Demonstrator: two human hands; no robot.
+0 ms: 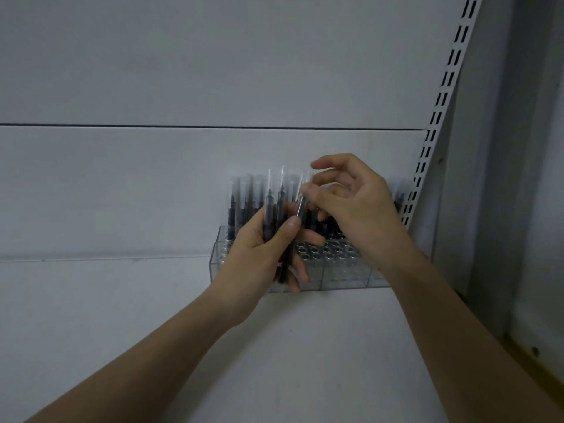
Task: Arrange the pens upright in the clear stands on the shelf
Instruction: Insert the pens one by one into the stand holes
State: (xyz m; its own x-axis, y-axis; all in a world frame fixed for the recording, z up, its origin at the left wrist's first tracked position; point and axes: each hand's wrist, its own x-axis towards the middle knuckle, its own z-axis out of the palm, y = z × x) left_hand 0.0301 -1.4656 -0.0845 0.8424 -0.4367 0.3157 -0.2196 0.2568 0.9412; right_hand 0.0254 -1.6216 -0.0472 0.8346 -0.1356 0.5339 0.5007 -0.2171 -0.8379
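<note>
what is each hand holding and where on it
Left hand grips a bundle of pens around their lower barrels. Right hand pinches a single pen near its upper end.

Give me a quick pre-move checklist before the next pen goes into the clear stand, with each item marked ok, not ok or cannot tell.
1. Right hand has one pen pinched: ok.
2. Left hand grips the spare bundle of pens securely: ok.
3. Free holes in the front rows of the clear stand: ok, open rings show between the hands.
4. Pens in the back rows stand upright: ok.
5. Pinched pen is right way up: cannot tell, it is blurred and partly covered.
6. Stand sits flat on the shelf: ok.
</note>
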